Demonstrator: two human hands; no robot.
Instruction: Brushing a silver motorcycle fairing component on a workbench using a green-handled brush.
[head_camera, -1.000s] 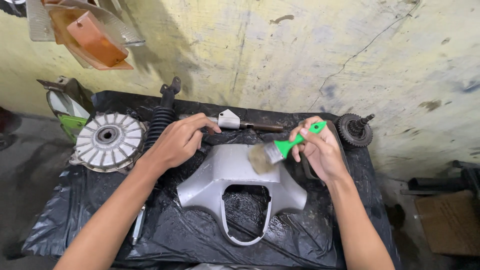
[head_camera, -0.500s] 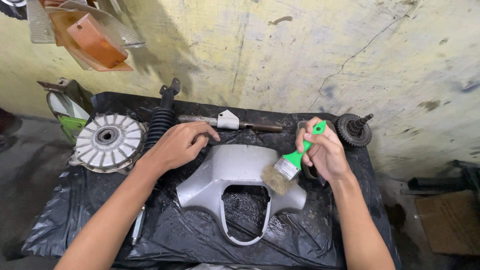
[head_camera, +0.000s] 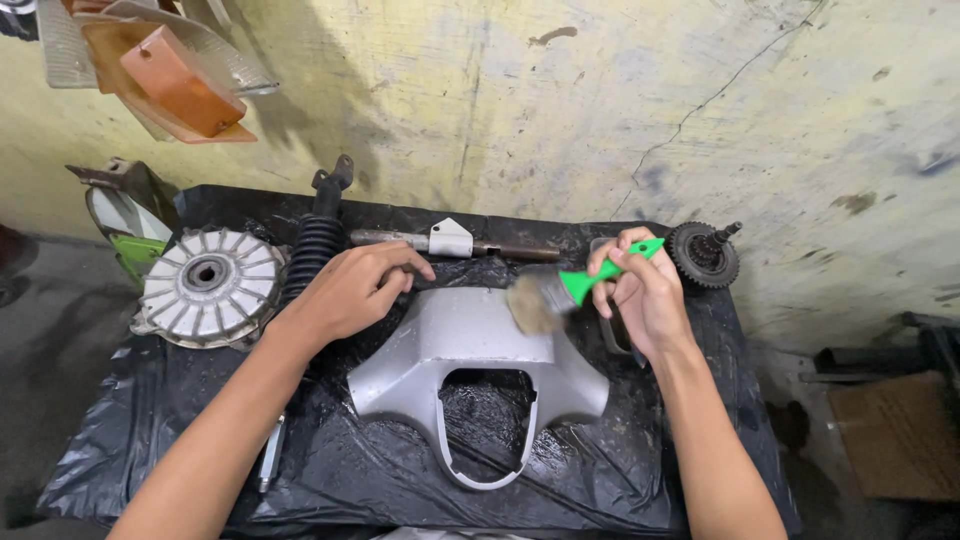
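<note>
A silver plastic fairing cover (head_camera: 470, 360) lies on black plastic sheeting in the middle of the table. My left hand (head_camera: 352, 290) rests on the cover's upper left edge, fingers curled over it, holding it down. My right hand (head_camera: 640, 292) grips the green handle of a paintbrush (head_camera: 560, 292). The brush's tan bristles touch the cover's upper right part and look blurred.
A finned round metal hub (head_camera: 208, 285) and a black shock absorber (head_camera: 315, 240) lie at the left. A metal rod with a white bracket (head_camera: 450, 242) lies behind the cover, a gear (head_camera: 703, 255) at the right. Orange lamp lenses (head_camera: 165, 75) hang upper left. A cardboard box (head_camera: 900, 435) sits on the floor.
The brush swept down and right over the cover, then came back up toward its upper right edge. My left hand has stayed on the cover.
</note>
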